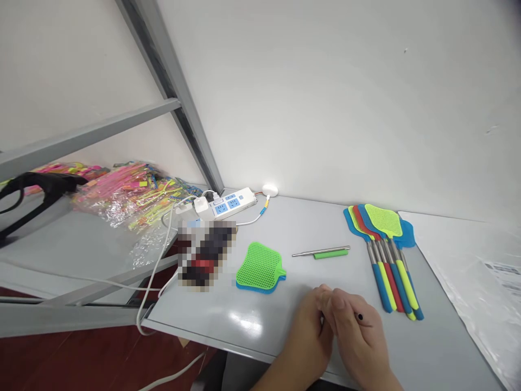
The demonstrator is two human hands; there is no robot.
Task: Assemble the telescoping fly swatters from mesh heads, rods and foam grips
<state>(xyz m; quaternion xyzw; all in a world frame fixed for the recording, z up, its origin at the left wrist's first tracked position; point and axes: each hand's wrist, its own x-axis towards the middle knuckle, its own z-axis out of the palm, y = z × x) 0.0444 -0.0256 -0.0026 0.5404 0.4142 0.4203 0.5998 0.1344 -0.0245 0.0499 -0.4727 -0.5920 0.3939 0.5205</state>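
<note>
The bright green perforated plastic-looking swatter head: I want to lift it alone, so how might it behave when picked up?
The bright green swatter head is probably light for its size, being thin and full of small holes. That flat, perforated sheet likely flexes somewhat when gripped. It lies on a blue swatter head, which might shift along with it.

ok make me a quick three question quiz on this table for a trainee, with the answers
1. True or false: the loose green mesh head lies over a blue one.
2. On which side of the right hand does the pile of fly swatters lie?
a) left
b) right
3. What lies alongside the thin metal rod?

Key: 1. true; 2. b; 3. a green handle
</note>
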